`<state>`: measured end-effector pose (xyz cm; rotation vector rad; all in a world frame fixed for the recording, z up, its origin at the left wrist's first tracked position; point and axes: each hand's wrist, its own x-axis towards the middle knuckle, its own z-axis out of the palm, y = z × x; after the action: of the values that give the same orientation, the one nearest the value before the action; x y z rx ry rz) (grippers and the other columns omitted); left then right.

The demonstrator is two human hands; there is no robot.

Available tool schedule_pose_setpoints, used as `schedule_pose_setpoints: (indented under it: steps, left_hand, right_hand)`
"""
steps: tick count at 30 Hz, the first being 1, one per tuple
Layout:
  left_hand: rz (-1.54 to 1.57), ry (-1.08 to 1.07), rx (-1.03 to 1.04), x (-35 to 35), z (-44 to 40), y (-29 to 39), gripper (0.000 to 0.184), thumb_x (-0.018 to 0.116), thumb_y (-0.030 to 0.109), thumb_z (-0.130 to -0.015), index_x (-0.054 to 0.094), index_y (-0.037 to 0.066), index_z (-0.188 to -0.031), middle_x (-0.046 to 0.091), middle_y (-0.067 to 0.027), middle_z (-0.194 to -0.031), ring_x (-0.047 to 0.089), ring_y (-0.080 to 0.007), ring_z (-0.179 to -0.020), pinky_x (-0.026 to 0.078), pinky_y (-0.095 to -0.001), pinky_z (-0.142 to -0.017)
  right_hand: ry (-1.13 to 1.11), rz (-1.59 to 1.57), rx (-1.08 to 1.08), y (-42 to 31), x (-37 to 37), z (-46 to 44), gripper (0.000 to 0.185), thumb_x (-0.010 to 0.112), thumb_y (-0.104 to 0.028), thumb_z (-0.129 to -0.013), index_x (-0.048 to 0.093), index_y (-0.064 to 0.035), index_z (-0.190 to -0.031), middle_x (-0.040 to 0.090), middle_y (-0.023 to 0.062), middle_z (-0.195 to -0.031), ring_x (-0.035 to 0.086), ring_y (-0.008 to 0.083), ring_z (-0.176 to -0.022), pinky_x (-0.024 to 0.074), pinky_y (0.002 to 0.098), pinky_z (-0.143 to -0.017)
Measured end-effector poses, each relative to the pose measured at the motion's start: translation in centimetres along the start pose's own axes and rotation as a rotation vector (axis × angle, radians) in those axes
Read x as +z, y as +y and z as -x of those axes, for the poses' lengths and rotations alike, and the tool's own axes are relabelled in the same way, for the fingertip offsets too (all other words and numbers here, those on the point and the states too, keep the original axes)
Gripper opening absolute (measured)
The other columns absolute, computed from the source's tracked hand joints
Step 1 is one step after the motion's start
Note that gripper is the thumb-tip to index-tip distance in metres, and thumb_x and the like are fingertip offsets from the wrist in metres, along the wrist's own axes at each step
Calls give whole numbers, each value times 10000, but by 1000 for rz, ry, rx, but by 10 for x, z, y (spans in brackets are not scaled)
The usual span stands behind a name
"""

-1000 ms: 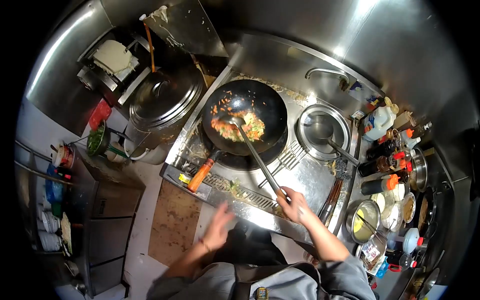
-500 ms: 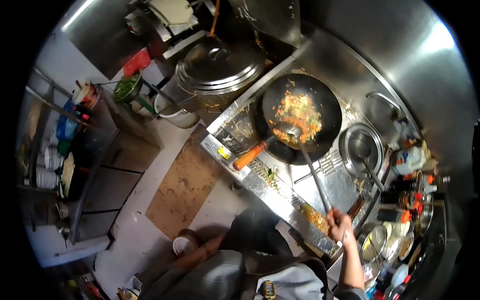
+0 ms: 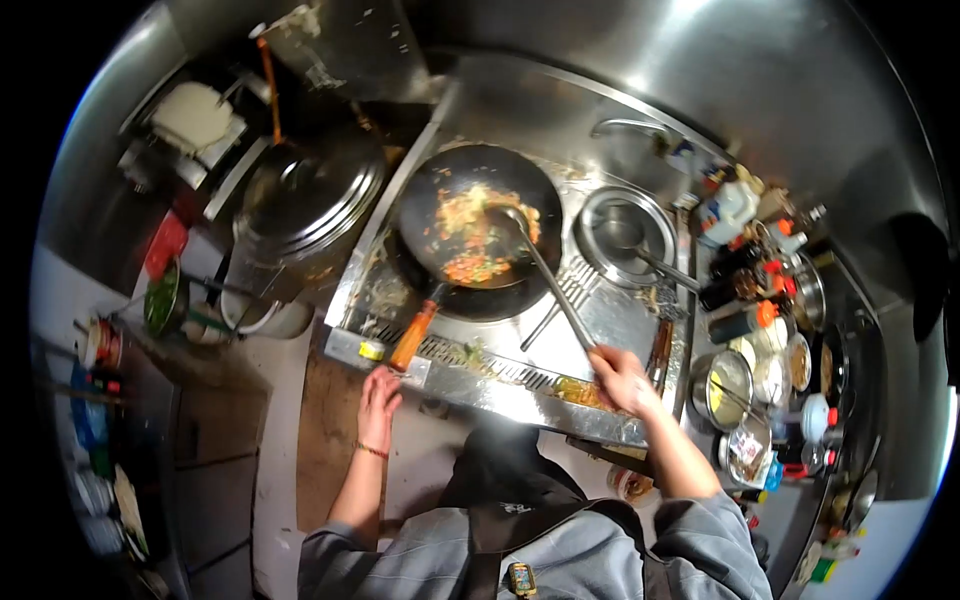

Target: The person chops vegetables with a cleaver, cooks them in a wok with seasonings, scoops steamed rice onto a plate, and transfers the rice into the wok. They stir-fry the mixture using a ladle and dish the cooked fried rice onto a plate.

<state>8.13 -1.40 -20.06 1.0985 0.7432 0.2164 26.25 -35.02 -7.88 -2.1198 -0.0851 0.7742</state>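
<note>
Spreading across the middle, the steel counter (image 3: 515,400) has a big lidded pot (image 3: 315,200) to its left. On it sit the wok (image 3: 422,205), holding chopped food (image 3: 476,268), and a metal basin (image 3: 590,252) with a second ladle (image 3: 668,270). Bottles (image 3: 738,323) crowd the right. The right hand (image 3: 624,381) is closed around the long ladle (image 3: 553,282), forearm slanting up from the lower right. The left hand (image 3: 377,408), fingers slightly parted, reaches up just beside the wok's wooden handle (image 3: 413,338).
</note>
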Motion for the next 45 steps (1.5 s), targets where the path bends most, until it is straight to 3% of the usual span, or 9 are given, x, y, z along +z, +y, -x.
schedule_pose_setpoints:
  steps: [2, 4, 6, 10, 12, 19, 24, 29, 45]
  left_hand:
    - [18, 14, 53, 26, -18, 18, 419, 489, 333, -927, 461, 42, -1228, 506, -77, -1199, 475, -174, -1115, 375, -285, -908]
    - [-867, 108, 941, 69, -1, 52, 395, 445, 211, -947, 405, 1, -1280, 413, -124, -1314, 399, -246, -1205, 327, -335, -979]
    - [-682, -301, 869, 106, 15, 62, 407, 407, 221, -960, 388, -10, -1294, 382, -130, -1346, 398, -250, -1206, 329, -350, -984]
    - [330, -960, -318, 184, 25, -5, 409, 357, 237, -977, 388, -23, -1291, 455, -119, -1281, 453, -192, -1144, 370, -291, -950]
    - [190, -711, 134, 232, 52, -6, 398, 388, 167, -958, 361, -34, -1300, 437, -135, -1285, 432, -202, -1177, 368, -309, -965]
    - [-157, -659, 276, 299, 99, 18, 286, 455, 81, -921, 380, 6, -1187, 477, -152, -1221, 604, -234, -943, 540, -291, -686]
    - [-269, -708, 267, 373, 163, -2, 234, 493, 112, -908, 396, 5, -1092, 581, -133, -671, 545, -157, -430, 450, -225, -403]
    - [-338, -829, 62, 424, 197, -27, 232, 531, -9, -833, 429, -8, -1042, 479, -45, -631, 466, -106, -401, 412, -216, -348]
    - [-823, -1048, -176, 489, 196, -62, 214, 564, -9, -818, 484, -26, -1016, 522, -9, -611, 478, -65, -422, 405, -203, -386]
  right_hand:
    - [36, -84, 81, -19, 31, -24, 338, 461, -229, -909, 547, 14, -1128, 593, 137, -735, 525, 169, -438, 449, 317, -433]
    - [19, -123, -14, -11, 42, -35, 340, 468, -197, -889, 541, 39, -1123, 611, 171, -777, 567, 204, -509, 486, 342, -504]
    - [105, -117, -210, -2, 47, -28, 334, 470, -191, -880, 552, 66, -1076, 611, 181, -705, 575, 196, -506, 483, 335, -480]
    - [-73, -600, -5, -26, 48, 47, 339, 470, -301, -906, 544, -9, -1063, 600, 143, -699, 604, 233, -579, 488, 342, -500]
    - [318, -223, -509, 13, 57, 32, 321, 482, -320, -901, 567, -34, -1018, 607, 187, -739, 619, 313, -648, 485, 383, -577]
    - [1309, 329, -108, 198, -249, 114, 194, 571, -96, -742, 628, -64, -925, 599, 186, -878, 608, 333, -800, 492, 367, -724]
    - [886, 445, 624, 326, -351, 90, 284, 500, -95, -776, 565, 7, -1033, 615, 216, -1005, 608, 333, -951, 486, 406, -823]
    - [623, 664, 381, 356, -359, 98, 233, 502, -38, -752, 560, 15, -971, 617, 249, -934, 625, 347, -864, 506, 416, -748]
    - [1404, 80, -113, 394, -382, 125, 142, 576, -93, -807, 652, -15, -898, 617, 209, -704, 614, 370, -669, 497, 391, -627]
